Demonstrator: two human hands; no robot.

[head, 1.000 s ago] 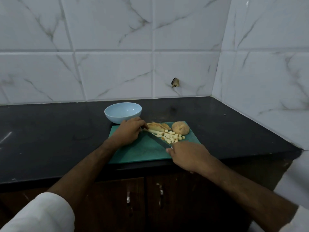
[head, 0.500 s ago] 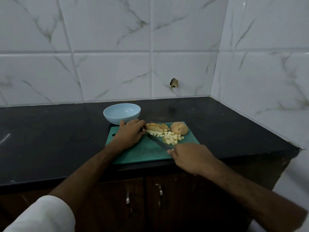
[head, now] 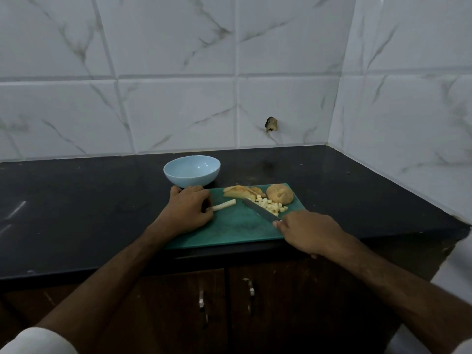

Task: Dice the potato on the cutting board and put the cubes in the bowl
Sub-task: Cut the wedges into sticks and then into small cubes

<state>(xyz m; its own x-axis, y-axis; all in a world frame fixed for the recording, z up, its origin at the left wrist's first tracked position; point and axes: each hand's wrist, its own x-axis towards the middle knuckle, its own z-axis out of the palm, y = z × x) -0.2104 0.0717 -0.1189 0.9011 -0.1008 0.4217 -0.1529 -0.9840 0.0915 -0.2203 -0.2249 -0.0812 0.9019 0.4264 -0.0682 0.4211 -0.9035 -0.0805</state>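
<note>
Two hands work over your board (head: 229, 229): your left hand (head: 187, 210) pinches a potato stick (head: 225, 204), your right hand (head: 310, 231) grips the knife (head: 260, 209). Cubes (head: 270, 206) lie beside the potato half (head: 279, 193). Your bowl (head: 191, 171) sits behind.

Hidden handle, covered corner, cropped arms

The right hand (head: 307, 232) hides the knife (head: 260, 212) handle; the left hand (head: 187, 213) covers the cutting board's (head: 229, 229) far-left corner and the potato strip's (head: 224, 205) near end. Both sleeves run off the bottom edge.
</note>
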